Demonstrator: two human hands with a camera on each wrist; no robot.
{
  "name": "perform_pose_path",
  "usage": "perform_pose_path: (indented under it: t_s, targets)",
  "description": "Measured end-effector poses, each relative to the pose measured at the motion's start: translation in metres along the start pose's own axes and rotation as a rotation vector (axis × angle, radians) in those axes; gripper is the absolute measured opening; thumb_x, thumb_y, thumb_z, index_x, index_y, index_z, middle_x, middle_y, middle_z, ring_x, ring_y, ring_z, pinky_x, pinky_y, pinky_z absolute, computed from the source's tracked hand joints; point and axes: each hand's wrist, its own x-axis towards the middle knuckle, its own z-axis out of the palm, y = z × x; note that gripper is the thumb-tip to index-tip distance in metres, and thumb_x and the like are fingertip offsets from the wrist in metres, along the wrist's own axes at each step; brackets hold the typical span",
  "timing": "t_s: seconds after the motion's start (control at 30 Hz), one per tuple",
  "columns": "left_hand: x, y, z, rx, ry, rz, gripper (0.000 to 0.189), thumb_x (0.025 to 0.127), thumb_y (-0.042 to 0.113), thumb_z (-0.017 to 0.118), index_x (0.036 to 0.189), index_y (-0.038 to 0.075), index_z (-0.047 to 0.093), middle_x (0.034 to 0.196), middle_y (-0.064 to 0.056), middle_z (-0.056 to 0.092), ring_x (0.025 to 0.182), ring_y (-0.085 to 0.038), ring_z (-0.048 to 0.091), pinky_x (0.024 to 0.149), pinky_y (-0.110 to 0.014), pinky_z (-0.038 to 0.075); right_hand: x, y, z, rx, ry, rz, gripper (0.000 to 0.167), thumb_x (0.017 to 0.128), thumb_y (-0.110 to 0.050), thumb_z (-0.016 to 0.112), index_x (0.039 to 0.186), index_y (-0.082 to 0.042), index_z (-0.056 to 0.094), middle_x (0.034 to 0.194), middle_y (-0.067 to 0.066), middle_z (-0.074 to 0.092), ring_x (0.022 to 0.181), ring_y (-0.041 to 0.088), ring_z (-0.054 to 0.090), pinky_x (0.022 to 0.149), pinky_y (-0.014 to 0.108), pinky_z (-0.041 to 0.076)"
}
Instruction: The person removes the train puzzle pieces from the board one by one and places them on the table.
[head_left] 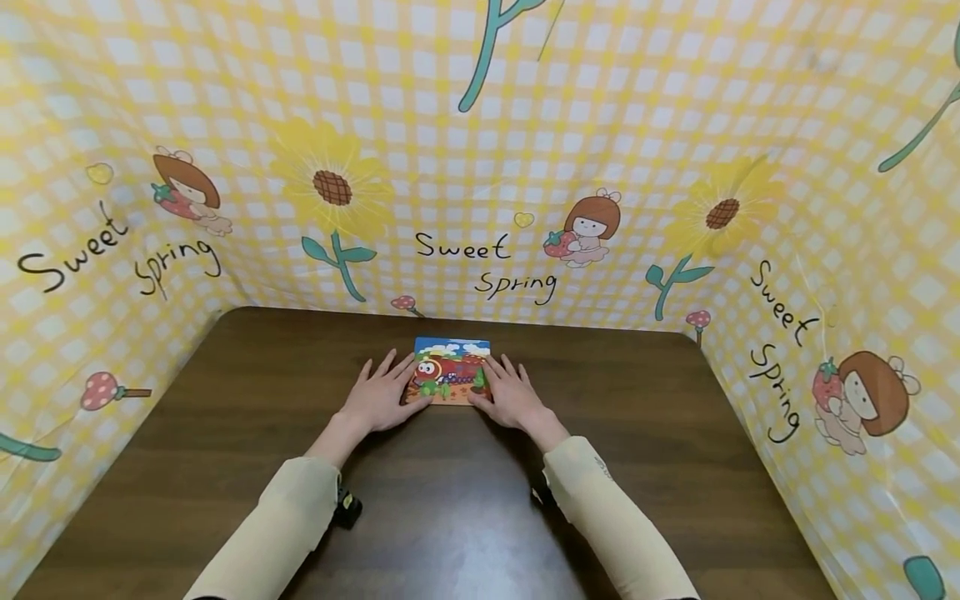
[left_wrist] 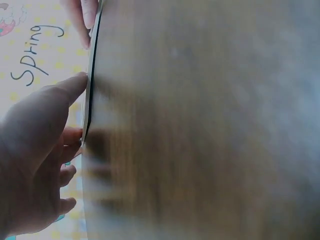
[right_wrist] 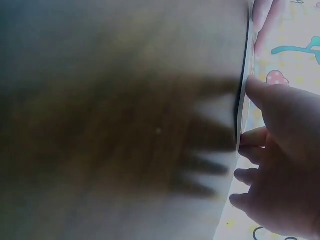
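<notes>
A small flat picture board (head_left: pixel 453 375) lies at the back of the brown table, printed with a red cartoon train, green plants and a blue sky. My left hand (head_left: pixel 382 400) rests at its left side, fingers spread and mostly straight, with the thumb at the near left corner. Mirroring it, my right hand (head_left: pixel 515 396) touches the right side, its thumb near the front right corner. Both wrist views catch the thin board (left_wrist: pixel 91 75) nearly edge-on, with fingertips against it. Whether it lies fully flat is hard to tell.
The brown wooden table (head_left: pixel 450 517) reaches back to a yellow checked cloth (head_left: pixel 465 167) printed with flowers and cartoon girls, which walls in the back and both sides. A small black device (head_left: pixel 347 508) sits at the left wrist, by the cream sleeve (head_left: pixel 277 525).
</notes>
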Motion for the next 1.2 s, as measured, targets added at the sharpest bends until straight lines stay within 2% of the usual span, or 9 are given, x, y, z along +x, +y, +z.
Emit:
perform_pose_path:
  t_s: [0.2, 0.5, 0.7, 0.97, 1.2]
  targets:
    - [-0.011, 0.0, -0.003, 0.003, 0.006, 0.008, 0.088, 0.107, 0.063, 0.059, 0.172, 0.008, 0.037, 0.182, -0.014, 0.031, 0.171, -0.045, 0.02, 0.135, -0.073, 0.016, -0.005, 0.0, 0.002, 0.025, 0.005, -0.046, 0.08, 0.114, -0.054, 0.054, 0.173, -0.004, 0.033, 0.183, 0.014, 0.027, 0.172, 0.041, 0.02, 0.14, 0.062, 0.018]
    - [-0.026, -0.002, -0.002, -0.023, 0.03, -0.011, 0.087, 0.107, 0.063, 0.06, 0.172, 0.011, 0.038, 0.181, -0.013, 0.033, 0.17, -0.046, 0.023, 0.135, -0.075, 0.016, -0.013, -0.001, 0.006, 0.068, 0.009, -0.1, 0.08, 0.111, -0.051, 0.06, 0.174, -0.008, 0.033, 0.183, 0.014, 0.028, 0.171, 0.046, 0.019, 0.135, 0.075, 0.019]
    - [-0.037, -0.006, 0.0, -0.042, 0.052, -0.014, 0.087, 0.106, 0.064, 0.061, 0.171, 0.01, 0.041, 0.18, -0.014, 0.036, 0.169, -0.046, 0.025, 0.135, -0.075, 0.016, -0.019, -0.006, 0.009, 0.083, -0.002, -0.107, 0.081, 0.111, -0.054, 0.059, 0.174, -0.01, 0.032, 0.184, 0.012, 0.027, 0.171, 0.047, 0.017, 0.135, 0.076, 0.016]
    - [-0.053, -0.009, 0.006, -0.119, 0.095, -0.005, 0.086, 0.106, 0.059, 0.065, 0.17, 0.007, 0.042, 0.18, -0.016, 0.036, 0.168, -0.049, 0.026, 0.134, -0.076, 0.017, -0.022, -0.013, 0.011, 0.08, -0.021, -0.108, 0.082, 0.11, -0.054, 0.062, 0.174, -0.011, 0.033, 0.184, 0.011, 0.029, 0.171, 0.047, 0.017, 0.134, 0.076, 0.017]
    - [-0.062, -0.005, 0.006, -0.179, 0.103, -0.001, 0.087, 0.106, 0.054, 0.068, 0.167, -0.002, 0.042, 0.177, -0.025, 0.036, 0.166, -0.052, 0.028, 0.132, -0.077, 0.021, -0.03, -0.018, 0.013, 0.109, -0.034, -0.123, 0.081, 0.11, -0.055, 0.062, 0.174, -0.014, 0.033, 0.184, 0.007, 0.027, 0.172, 0.047, 0.016, 0.135, 0.076, 0.015]
